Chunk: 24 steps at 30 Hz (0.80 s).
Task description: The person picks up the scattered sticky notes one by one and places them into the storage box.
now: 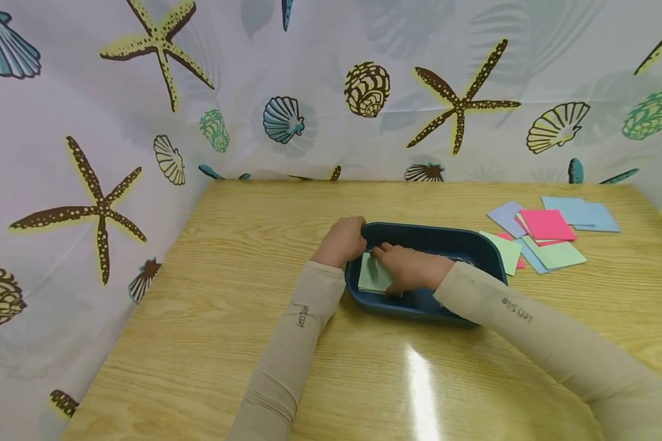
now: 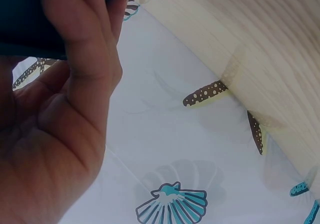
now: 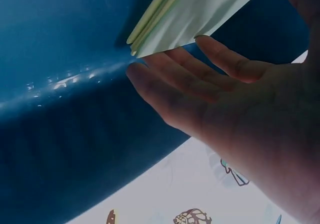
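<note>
A dark blue plastic tub (image 1: 414,311) with rounded corners stands on the wooden table. My left hand (image 1: 342,242) grips its left end, fingers bent over the rim, as the left wrist view also shows at the tub's wall (image 2: 30,24). Inside the tub at the left lies a small stack of pale green square paper notes (image 1: 372,278). My right hand (image 1: 410,267) reaches into the tub and holds this stack between thumb and fingers. In the right wrist view the fingertips touch the edge of the notes (image 3: 205,16); the thumb is mostly out of sight there.
Right of the tub, loose paper notes lie overlapping: pink (image 1: 548,225), light blue (image 1: 598,217), lilac (image 1: 506,215) and pale green (image 1: 557,254). One green note (image 1: 507,254) lies close against the tub's right end. A shell-and-starfish cloth (image 1: 320,73) hangs behind and beside the table (image 1: 243,245).
</note>
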{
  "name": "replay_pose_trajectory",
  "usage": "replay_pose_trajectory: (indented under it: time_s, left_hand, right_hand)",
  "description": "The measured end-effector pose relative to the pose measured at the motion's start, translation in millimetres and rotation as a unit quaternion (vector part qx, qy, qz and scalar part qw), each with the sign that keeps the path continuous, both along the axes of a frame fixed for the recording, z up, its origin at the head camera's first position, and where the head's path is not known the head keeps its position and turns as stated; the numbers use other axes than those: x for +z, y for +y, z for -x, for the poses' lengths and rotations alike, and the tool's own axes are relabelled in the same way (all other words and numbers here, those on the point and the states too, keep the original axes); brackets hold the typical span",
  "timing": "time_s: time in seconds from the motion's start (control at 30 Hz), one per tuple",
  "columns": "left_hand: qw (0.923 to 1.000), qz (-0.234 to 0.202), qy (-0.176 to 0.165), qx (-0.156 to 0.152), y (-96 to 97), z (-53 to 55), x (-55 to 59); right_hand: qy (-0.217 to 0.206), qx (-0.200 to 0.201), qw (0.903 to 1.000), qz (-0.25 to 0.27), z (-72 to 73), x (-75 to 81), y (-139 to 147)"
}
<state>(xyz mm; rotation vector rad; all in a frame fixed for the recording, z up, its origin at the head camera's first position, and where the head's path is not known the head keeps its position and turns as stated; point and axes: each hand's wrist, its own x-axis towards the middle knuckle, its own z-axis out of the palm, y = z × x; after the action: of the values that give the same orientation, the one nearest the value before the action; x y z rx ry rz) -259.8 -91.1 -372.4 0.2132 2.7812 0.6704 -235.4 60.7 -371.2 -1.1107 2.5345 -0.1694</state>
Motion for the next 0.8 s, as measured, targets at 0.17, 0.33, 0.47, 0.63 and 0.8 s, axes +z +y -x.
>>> replay_pose_trajectory:
  time_s: [0.17, 0.33, 0.47, 0.63, 0.8]
  left_hand:
    - [1.0000, 0.001, 0.003, -0.003, 0.4, 0.1, 0.8]
    - [1.0000, 0.002, 0.002, -0.005, -0.1, 0.5, 1.0]
    - [1.0000, 0.002, -0.003, 0.000, 0.2, 1.4, 0.3]
    - [1.0000, 0.002, -0.009, 0.004, 1.6, 1.2, -1.5]
    - [1.0000, -0.002, -0.006, 0.005, 0.9, 1.0, -0.5]
  right_hand:
    - [0.019, 0.007, 0.9998, 0.006, -0.4, -0.6, 1.1]
    - [0.012, -0.006, 0.9997, 0.021, -0.2, -1.3, 4.1]
    - [0.012, -0.012, 0.9996, 0.022, -1.1, -0.4, 6.6]
    - [0.016, -0.005, 0.9998, 0.013, -3.0, 2.7, 8.2]
    - [0.004, 0.000, 0.9989, 0.047, -3.1, 13.4, 12.6]
